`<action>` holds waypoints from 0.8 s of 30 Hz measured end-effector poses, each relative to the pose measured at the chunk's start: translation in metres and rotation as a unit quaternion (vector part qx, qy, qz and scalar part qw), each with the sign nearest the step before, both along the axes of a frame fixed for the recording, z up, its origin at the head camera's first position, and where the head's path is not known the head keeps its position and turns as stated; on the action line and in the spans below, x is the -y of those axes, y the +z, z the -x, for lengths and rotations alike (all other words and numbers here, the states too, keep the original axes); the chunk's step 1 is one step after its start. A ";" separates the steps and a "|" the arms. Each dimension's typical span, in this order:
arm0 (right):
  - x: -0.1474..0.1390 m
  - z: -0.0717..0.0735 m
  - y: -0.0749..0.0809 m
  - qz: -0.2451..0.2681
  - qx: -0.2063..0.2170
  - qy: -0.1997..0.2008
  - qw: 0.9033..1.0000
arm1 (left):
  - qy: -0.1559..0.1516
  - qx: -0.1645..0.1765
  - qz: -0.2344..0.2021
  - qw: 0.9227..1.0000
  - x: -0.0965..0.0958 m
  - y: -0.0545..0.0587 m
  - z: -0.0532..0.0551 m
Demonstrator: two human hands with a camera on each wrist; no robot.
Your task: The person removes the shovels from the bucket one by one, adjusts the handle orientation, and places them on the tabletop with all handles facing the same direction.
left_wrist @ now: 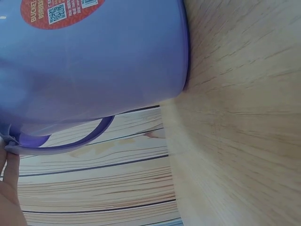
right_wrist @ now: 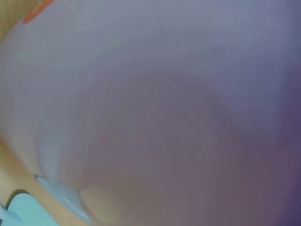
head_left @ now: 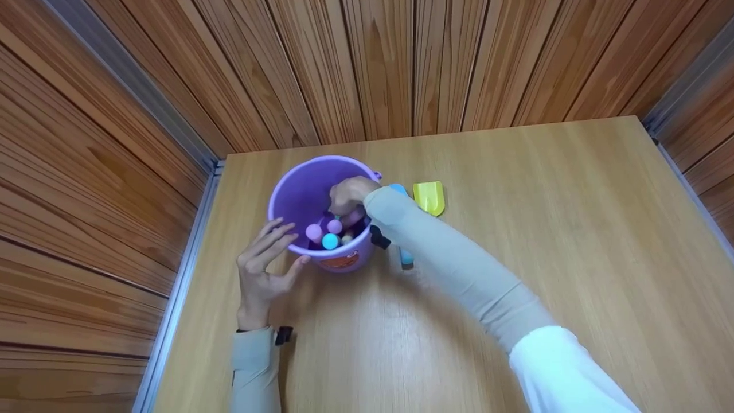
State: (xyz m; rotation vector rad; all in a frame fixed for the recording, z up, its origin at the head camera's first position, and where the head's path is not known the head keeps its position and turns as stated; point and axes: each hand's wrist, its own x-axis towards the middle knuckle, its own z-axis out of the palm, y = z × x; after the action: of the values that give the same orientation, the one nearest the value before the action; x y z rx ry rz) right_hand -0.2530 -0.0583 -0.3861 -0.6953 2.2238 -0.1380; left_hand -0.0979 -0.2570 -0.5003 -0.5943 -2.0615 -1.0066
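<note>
A purple bucket (head_left: 287, 201) with an orange-red label (head_left: 341, 261) stands upright on the table. My left hand (head_left: 261, 269) is at the bucket's near left rim, fingers extended and spread, thumb apart from them. In the left wrist view, a finger (left_wrist: 10, 172) touches the bucket by its purple handle (left_wrist: 84, 141). Over the far right rim my right hand (head_left: 351, 194) reaches down inside; its fingertips are hidden, so I cannot tell what it holds. Beneath it lie toys with rounded ends, among them a pink one (head_left: 313, 232) and a turquoise one (head_left: 330, 241).
A yellow toy scoop (head_left: 429, 198) lies right of the bucket. Beside it a blue toy (head_left: 407, 257) is partly covered by the right forearm (head_left: 453, 252). Wood-panelled walls (head_left: 378, 69) stand behind and at both sides of the table (head_left: 573, 229).
</note>
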 end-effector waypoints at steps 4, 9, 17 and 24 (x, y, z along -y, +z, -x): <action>0.000 -0.002 0.008 -0.005 -0.011 -0.005 1.000 | 0.001 0.003 0.000 1.000 0.000 0.000 0.000; 0.001 -0.005 0.020 -0.018 -0.029 0.007 0.999 | 0.004 0.001 0.000 1.000 -0.001 0.001 0.001; 0.000 -0.009 0.031 -0.039 -0.066 0.031 0.997 | 0.009 -0.006 -0.001 1.000 -0.003 0.000 0.001; -0.007 -0.016 0.046 0.003 -0.070 -0.038 0.997 | 0.012 0.003 -0.007 1.000 -0.001 0.001 -0.001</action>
State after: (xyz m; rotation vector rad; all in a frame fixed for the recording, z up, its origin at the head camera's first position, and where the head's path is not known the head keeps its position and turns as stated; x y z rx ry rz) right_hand -0.2369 -0.0513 -0.3400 -0.6411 2.3852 -0.1380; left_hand -0.0974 -0.2555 -0.4996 -0.5587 -2.0609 -1.0087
